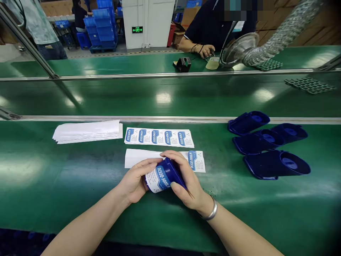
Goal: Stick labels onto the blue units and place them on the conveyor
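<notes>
Between both hands is a dark blue plastic housing [178, 176] with a blue and white label [157, 179] on its curved side, reading DC52Q-5000LH. My left hand [138, 179] grips its left end. My right hand [188, 181], a silver bangle on the wrist, wraps the right end with the thumb near the label. Just behind the hands lies a label strip [196, 161], mostly blank white with a printed label at its right end. Farther back is a stack of printed label sheets [160, 137]. Several similar blue housings [277, 163] lie to the right.
White paper sheets [87, 132] are piled at the left on the green work surface [66, 192]. A metal rail [149, 118] crosses behind them. Past it, a co-worker's hand [206, 51] works near a metal exhaust hood [239, 48]. Blue crates [102, 26] stand in the background.
</notes>
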A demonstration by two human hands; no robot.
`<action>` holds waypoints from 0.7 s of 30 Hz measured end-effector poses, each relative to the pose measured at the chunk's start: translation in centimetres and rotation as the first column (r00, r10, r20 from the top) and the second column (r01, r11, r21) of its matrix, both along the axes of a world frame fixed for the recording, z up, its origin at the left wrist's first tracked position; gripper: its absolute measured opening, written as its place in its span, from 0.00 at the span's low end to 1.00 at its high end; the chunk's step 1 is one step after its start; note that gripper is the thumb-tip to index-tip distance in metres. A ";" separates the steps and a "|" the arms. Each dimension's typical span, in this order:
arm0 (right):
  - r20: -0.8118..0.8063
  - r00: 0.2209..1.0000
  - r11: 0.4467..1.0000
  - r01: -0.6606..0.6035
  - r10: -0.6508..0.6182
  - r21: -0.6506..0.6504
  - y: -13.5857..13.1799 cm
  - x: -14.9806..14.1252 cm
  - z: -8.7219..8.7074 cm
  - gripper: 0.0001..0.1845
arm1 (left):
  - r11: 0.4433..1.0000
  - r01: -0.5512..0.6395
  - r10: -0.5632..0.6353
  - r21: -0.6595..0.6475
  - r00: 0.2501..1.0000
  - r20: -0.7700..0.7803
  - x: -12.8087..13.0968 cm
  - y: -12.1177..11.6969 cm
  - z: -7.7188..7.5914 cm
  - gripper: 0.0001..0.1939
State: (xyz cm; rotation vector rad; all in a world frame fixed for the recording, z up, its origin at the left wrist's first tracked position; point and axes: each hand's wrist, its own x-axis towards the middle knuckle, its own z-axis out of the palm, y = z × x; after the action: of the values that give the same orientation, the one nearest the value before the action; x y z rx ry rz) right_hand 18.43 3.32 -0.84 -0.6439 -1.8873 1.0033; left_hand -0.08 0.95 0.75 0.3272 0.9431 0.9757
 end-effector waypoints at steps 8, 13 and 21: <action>-0.008 1.000 0.998 0.011 -0.011 0.060 0.0 0.0 -0.5 0.28 | 0.999 0.041 -0.041 0.006 0.998 0.045 -0.1 -0.2 0.0 0.16; -0.064 0.996 0.998 0.064 -0.064 0.006 -0.2 0.1 -0.4 0.25 | 0.964 0.069 -0.047 0.257 0.995 -0.090 0.2 -0.7 0.6 0.15; -0.059 0.979 0.974 0.186 -0.194 -0.128 -0.7 -0.5 -0.9 0.23 | 0.758 0.381 0.077 0.529 0.754 -0.652 0.3 -1.1 0.0 0.35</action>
State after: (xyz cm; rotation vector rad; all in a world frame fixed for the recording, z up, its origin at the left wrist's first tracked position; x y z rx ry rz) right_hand 17.94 2.59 -1.74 -0.8330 -1.6772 1.0083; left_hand 0.19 -0.13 0.79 1.3958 1.1443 1.0135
